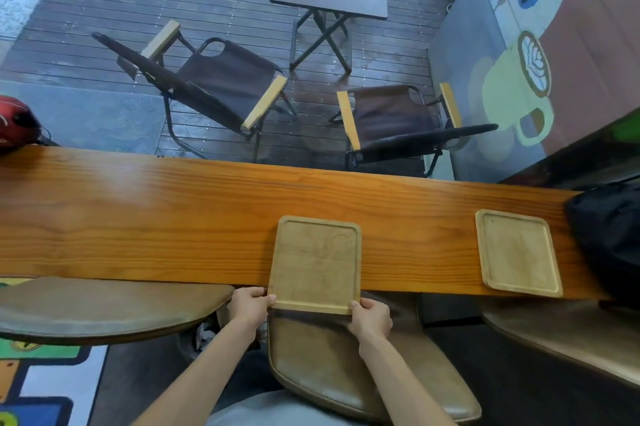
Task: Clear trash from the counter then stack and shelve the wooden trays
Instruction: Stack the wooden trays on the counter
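**Both hands on the near tray**

Head cam: left hand [250, 308] and right hand [370, 318] each pinch a near corner of the wooden tray [314, 262], fingers closed on its rim, tray overhanging the counter [138, 217] edge. Second tray [517, 252] lies flat at 3 o'clock, beside a black bag [609, 235].

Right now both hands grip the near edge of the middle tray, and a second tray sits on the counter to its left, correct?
Not quite. The left hand and right hand do grip the middle tray, but the second tray sits on the counter to its right, as the head view shows.
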